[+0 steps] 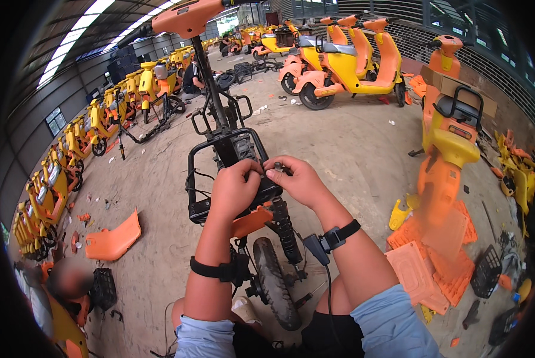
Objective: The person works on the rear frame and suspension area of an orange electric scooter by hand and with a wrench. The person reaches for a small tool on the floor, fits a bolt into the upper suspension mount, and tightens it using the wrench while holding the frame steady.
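In front of me stands a partly stripped electric scooter, its black tubular rear frame [191, 179] bare and its orange handlebar cover [180, 20] at the far end. My left hand [238, 185] is over the frame's rear part, thumb and fingers closed together; what it may pinch is hidden. Just right of it, my right hand [296, 179] holds a small dark part [278, 166] between thumb and fingers. The hands nearly touch. Below them are an orange panel [252, 221], a black coil-spring shock absorber [287, 232] and the rear tyre [274, 284].
An orange body panel [115, 239] lies on the floor at left. Orange panels [417, 273] are piled at right beside a scooter [442, 179]. A person [70, 286] is low at bottom left; another [192, 78] sits farther off. Scooters line both sides.
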A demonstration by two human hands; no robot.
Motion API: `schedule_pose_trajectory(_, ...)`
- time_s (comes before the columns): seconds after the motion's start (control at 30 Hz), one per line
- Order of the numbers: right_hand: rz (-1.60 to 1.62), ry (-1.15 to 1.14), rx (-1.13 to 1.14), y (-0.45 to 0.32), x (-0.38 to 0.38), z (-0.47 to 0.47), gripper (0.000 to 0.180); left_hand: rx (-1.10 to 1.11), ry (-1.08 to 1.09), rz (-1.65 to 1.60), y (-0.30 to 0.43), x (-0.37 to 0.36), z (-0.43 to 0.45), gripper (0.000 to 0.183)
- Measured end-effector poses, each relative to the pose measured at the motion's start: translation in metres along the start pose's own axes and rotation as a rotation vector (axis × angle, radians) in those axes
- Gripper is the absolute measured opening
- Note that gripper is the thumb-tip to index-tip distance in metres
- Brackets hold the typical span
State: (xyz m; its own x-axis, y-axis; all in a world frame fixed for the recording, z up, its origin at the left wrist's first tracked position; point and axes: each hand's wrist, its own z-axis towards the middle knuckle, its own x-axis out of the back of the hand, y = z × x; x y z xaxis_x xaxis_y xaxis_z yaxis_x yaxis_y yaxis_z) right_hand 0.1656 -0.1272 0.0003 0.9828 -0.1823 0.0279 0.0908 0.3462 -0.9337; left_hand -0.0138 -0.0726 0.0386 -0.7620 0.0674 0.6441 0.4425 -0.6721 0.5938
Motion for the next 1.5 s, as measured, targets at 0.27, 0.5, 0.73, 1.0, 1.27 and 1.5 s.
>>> schedule_pose_trajectory(0.27,-0.148,0.036,-0.002,-0.005,-0.004,0.0,0.028,0.043,0.031,-0.167,-0.01,-0.006,0.008,0.017)
schedule_pose_trajectory(0.5,-0.109,-0.046,0.027,0.0,0.004,0.001,0.022,0.192,-0.046,0.051,0.005,-0.005,0.038,0.025)
schedule_pose_trajectory(0.73,-0.157,0.021,0.095,-0.009,-0.002,0.0,0.022,0.319,-0.119,0.235,-0.012,-0.014,0.037,0.03)
schedule_pose_trajectory(1.0,-0.236,0.09,0.061,-0.002,-0.012,-0.006,0.018,0.365,-0.182,0.225,-0.011,-0.012,0.039,0.034)
schedule_pose_trajectory(1.27,-0.218,0.165,0.067,0.002,-0.017,-0.008,0.019,0.311,-0.116,0.219,-0.023,-0.021,0.041,0.031)
schedule_pose_trajectory(1.5,-0.233,0.119,-0.025,-0.002,-0.019,-0.008,0.017,0.283,-0.114,0.209,-0.029,-0.022,0.041,0.03)
